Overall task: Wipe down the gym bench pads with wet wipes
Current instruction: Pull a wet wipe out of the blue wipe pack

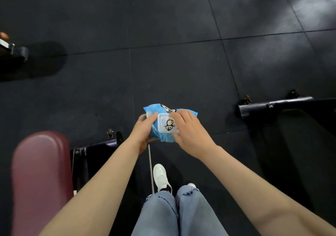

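A blue pack of wet wipes (160,135) with a white plastic lid and a penguin picture is held in front of me above the floor. My left hand (143,132) grips the pack from the left and underneath. My right hand (189,132) rests on the pack's right side, fingertips touching the edge of the white lid, which looks closed. A maroon bench pad (41,177) lies at the lower left, beside my left forearm.
Black rubber floor tiles (181,68) fill the view. A black bench frame foot (96,146) sits by the maroon pad. A second black frame bar (272,106) lies at right. More equipment shows at the far left edge (14,51) and top right. My jeans and white shoe (160,176) are below.
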